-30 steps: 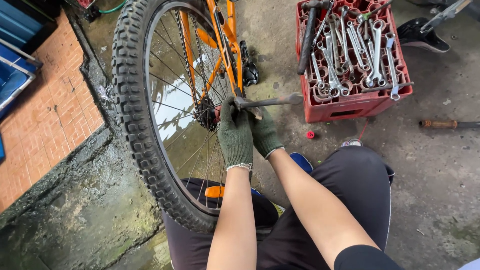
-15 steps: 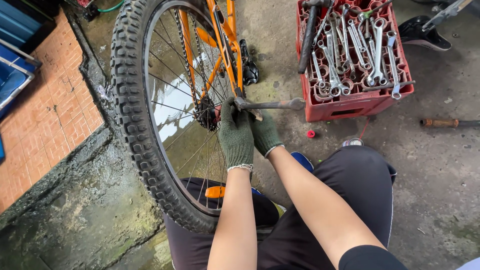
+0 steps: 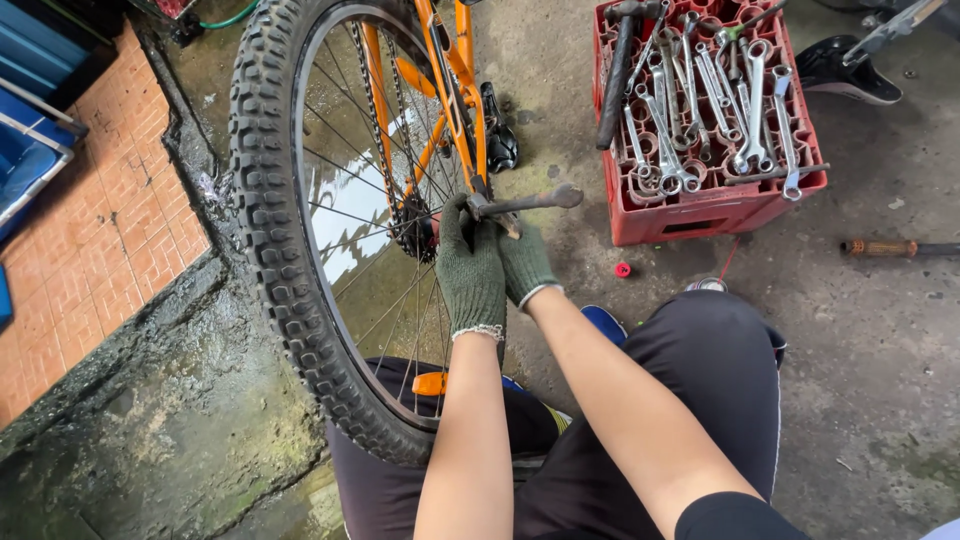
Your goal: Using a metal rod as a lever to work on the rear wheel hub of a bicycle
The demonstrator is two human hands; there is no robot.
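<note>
A knobby bicycle wheel (image 3: 285,240) stands upright in an orange frame (image 3: 450,90) on a wet concrete floor (image 3: 880,370). To its left the floor meets a raised edge of red brick paving (image 3: 90,250), close against the tyre, so there is little room on that side. To the right the floor lies open as far as a red plastic crate (image 3: 710,205) filled with spanners (image 3: 700,100) and a hammer (image 3: 615,70); a small red cap (image 3: 622,269) lies just in front of the crate, and a wooden-handled tool (image 3: 885,247) lies on the floor well to the right.

Both hands wear dark green knit gloves and meet at the hub of the wheel, beside the sprocket (image 3: 415,235). The left hand (image 3: 472,270) is closed around the near end of a wrench (image 3: 520,205), fingers curled over it at the axle. The right hand (image 3: 525,262) presses against the left one from the right, also closed at the same spot; whether it grips the wrench or the frame end I cannot tell. The wrench's handle sticks out to the right, free in the gap between wheel and crate. The person's knees in dark trousers (image 3: 720,380) sit just below the hands, either side of the tyre.
</note>
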